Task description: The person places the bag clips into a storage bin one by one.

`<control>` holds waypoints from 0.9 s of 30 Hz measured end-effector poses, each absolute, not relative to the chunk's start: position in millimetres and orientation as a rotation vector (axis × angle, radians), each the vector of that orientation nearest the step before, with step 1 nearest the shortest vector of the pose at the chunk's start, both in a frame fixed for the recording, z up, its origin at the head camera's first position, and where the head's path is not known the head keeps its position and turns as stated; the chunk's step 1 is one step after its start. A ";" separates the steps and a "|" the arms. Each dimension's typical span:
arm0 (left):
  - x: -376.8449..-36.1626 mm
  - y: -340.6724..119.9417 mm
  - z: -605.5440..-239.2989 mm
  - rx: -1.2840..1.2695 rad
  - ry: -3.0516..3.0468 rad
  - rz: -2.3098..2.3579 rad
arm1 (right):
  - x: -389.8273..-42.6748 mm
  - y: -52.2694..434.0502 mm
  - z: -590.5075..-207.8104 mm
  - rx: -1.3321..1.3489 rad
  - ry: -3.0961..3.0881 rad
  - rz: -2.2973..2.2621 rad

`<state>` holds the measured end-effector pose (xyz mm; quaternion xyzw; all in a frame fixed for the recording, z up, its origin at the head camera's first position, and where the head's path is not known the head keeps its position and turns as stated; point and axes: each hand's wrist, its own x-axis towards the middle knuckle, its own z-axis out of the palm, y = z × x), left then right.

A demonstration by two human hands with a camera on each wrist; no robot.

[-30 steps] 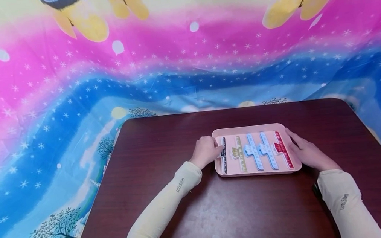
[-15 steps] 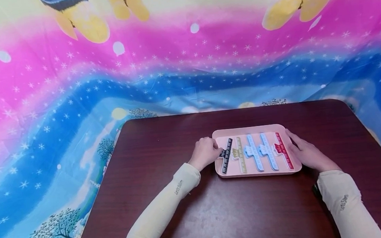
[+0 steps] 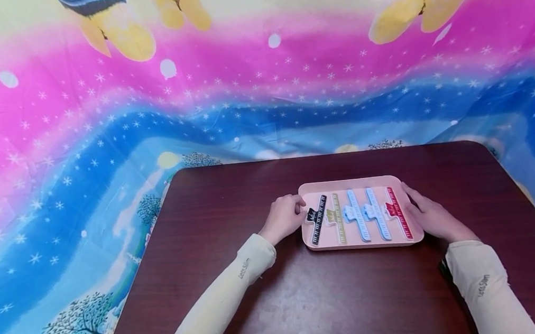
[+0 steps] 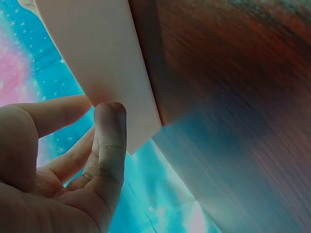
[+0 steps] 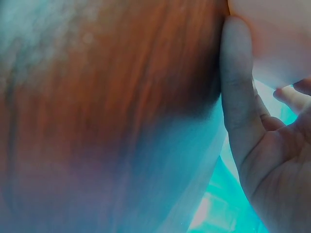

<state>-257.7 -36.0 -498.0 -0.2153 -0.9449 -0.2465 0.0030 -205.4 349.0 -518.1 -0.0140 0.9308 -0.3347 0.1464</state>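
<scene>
**Plastic, polished wood and printed cloth**

The tray (image 3: 357,183) looks like smooth matt plastic in pale pink, with no shine on its rim; seen from the left wrist, its wall (image 4: 104,58) is plain and even. The clips (image 3: 357,215) lying in it appear to be hard plastic, with printed scale marks on their bars. The table (image 3: 231,191) is dark reddish wood with a glossy finish, its grain showing in streaks, and a duller, hazy patch in the near middle. The backdrop (image 3: 101,123) is thin printed cloth, matt and lightly creased. The sleeves (image 3: 221,298) are smooth, pale knit fabric.
</scene>
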 end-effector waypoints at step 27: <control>-256.6 -45.3 -505.1 -0.728 -2.916 -0.868 | -207.0 346.4 -514.5 -0.040 2.693 -0.928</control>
